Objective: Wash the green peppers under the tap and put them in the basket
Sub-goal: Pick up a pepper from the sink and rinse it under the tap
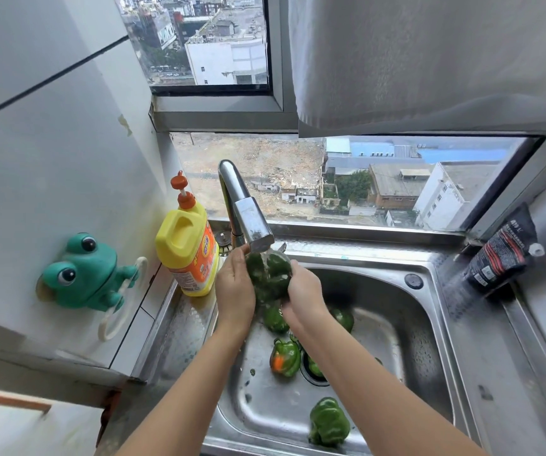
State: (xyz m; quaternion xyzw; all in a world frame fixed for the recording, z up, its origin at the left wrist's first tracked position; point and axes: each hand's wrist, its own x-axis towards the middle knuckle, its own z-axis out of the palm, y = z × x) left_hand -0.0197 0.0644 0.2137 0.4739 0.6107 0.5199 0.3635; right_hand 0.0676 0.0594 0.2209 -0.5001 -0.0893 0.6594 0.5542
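A green pepper is held under the running steel tap, gripped between my left hand on its left side and my right hand on its right. Water streams over it. Several more green peppers lie in the steel sink below: one under my hands, one partly hidden behind my right wrist, one with an orange patch beside the drain, and one near the front edge. No basket is in view.
A yellow detergent bottle with an orange pump stands at the sink's left rim. A green frog holder sticks to the left wall. A black pouch leans in the right corner. The window sill runs behind the tap.
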